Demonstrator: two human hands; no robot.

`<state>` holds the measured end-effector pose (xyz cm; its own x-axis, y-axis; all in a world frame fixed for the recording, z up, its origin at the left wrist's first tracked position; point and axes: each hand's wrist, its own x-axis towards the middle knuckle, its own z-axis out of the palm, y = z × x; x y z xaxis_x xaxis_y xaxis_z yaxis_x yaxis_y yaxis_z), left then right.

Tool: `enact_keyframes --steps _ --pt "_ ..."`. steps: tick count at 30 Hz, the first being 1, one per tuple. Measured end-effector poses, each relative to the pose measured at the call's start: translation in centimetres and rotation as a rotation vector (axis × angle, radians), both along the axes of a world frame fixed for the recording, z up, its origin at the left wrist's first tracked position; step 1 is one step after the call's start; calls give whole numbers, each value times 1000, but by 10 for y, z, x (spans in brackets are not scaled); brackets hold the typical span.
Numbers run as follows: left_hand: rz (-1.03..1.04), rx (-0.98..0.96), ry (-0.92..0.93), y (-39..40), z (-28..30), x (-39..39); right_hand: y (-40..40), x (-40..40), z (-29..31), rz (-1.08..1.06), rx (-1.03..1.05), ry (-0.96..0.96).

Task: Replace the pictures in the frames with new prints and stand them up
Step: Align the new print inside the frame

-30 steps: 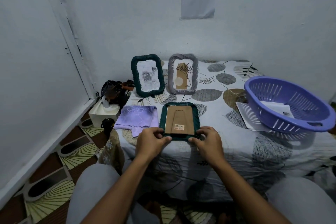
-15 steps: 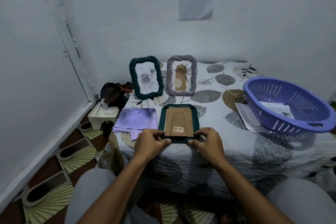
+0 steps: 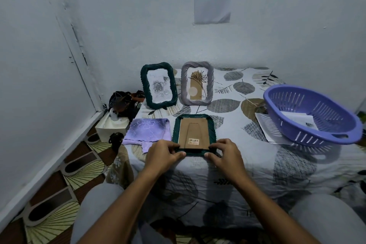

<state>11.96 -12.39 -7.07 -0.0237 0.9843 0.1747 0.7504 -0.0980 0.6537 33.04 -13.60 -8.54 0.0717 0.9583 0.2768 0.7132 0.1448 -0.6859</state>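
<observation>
Frame [image 3: 193, 134] with green rim lies face down at the picture's centre, its long axis pointing away from the person, and left hand [image 3: 162, 154] and right hand [image 3: 225, 155], equally near, pinch its near corners with curled fingers.

Low bed [image 3: 247, 166] covered by a pale sheet printed with grey and tan leaf shapes, set against the far wall. At far left, upright: dark green frame [image 3: 158, 85] holding a rose sketch; just right of it, grey frame [image 3: 197, 83] holding a plant print. Near centre, face down: second green frame [image 3: 193, 134], cardboard back and barcode sticker showing. Just left of it, a flat lilac cloth [image 3: 147, 132]. At right, purple slotted basket [image 3: 313, 114] resting partly on white papers [image 3: 264, 128].
</observation>
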Motion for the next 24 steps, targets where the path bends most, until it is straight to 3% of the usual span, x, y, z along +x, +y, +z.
enact_keyframes --steps 8,24 --pt "-75 64 59 0 -1 -4 -5 2 2 40 36 -130" --pt "-78 54 -95 0 -5 -7 -4 1 -1 20 35 -83"
